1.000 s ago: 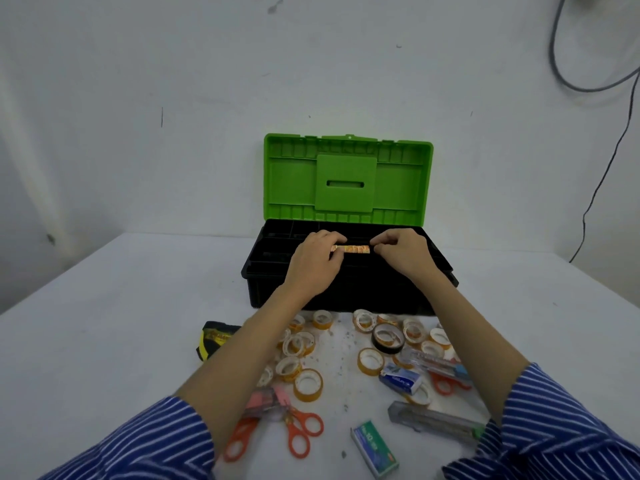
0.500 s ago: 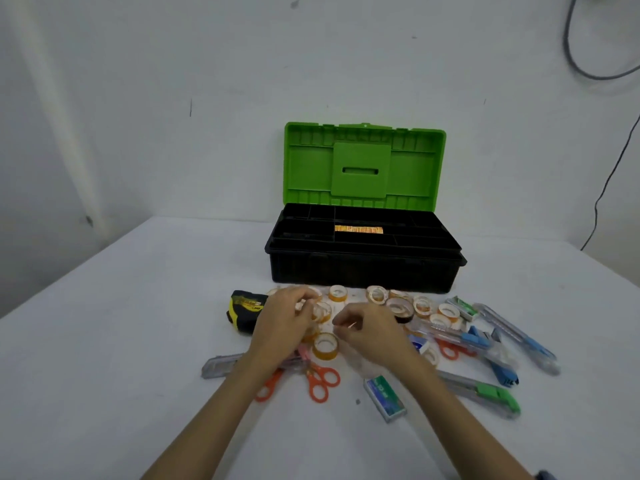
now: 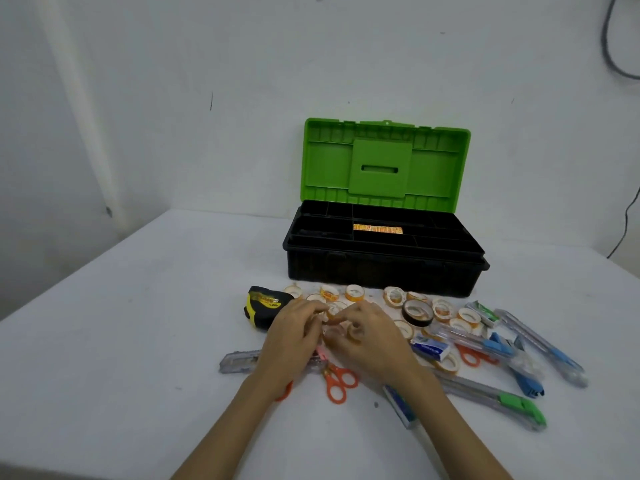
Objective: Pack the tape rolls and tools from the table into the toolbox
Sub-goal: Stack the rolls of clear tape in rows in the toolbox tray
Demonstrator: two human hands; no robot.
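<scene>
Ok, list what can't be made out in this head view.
- Which tape rolls the left hand and right hand hold: fingers cover them and the spot is blurred.
- The orange scissors: blades hidden under the hands.
- The toolbox below its tray: not visible from this angle.
- Print on the orange row in the tray: too small.
- The cable: cut by the right edge.

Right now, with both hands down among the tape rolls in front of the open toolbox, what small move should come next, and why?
Probably lift the gathered rolls toward the toolbox. The left hand and right hand are curled over small tape rolls, the lid stands open, and one row of tape already lies in a tray compartment, with room beside it.
</scene>
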